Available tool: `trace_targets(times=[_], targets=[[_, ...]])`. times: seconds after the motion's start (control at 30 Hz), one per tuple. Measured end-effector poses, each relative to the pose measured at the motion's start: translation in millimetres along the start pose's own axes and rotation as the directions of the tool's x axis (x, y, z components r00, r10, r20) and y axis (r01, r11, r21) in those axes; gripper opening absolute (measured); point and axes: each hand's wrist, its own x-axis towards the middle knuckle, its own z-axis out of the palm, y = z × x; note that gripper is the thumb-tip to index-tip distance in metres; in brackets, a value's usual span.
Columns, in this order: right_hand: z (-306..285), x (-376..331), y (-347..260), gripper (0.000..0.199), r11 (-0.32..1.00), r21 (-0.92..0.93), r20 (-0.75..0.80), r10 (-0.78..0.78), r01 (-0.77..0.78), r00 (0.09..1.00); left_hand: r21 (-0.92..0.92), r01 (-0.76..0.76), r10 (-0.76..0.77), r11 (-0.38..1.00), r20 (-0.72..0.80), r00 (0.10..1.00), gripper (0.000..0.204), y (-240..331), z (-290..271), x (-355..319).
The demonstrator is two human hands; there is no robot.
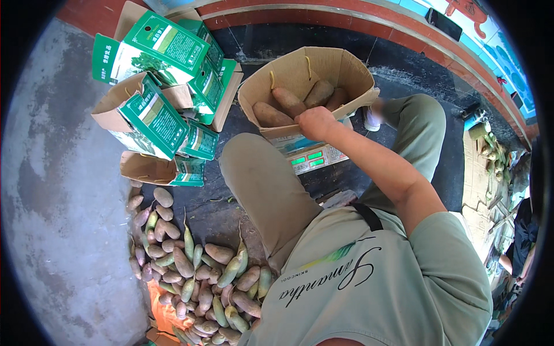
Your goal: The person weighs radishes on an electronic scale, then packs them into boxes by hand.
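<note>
My right hand [316,122] is closed at the near rim of an open cardboard box [355,95], its fingers curled over the edge. Inside the box lie several large brownish-pink radishes [288,102], close to my fingertips. Yellow cord handles stand up from the box's far and left sides. The box rests on a digital scale [317,160] whose green displays are lit. My left hand is out of view.
Green and white cartons [167,43] lie heaped at the far left. Below them spreads a pile of radishes [202,277], some with green ends, partly over an orange sheet [164,311]. Another person [522,236] is at the right edge. My bent knees flank the scale.
</note>
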Motion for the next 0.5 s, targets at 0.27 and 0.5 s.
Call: trace_targets(times=[0.27,0.5], targets=[[3.9,2.7,-0.7,0.019,0.995,0.015,-0.055,-0.102,0.103,0.993,0.013,0.052,-0.051,0.999,-0.067,0.996,0.024,18.2,-61.2,5.7],[1.0,0.4,16.7,0.018,0.98,0.042,-0.024,-0.194,0.194,0.981,-0.383,-0.061,-0.173,0.922,-0.548,0.819,0.053,95.9,-201.7,46.2]])
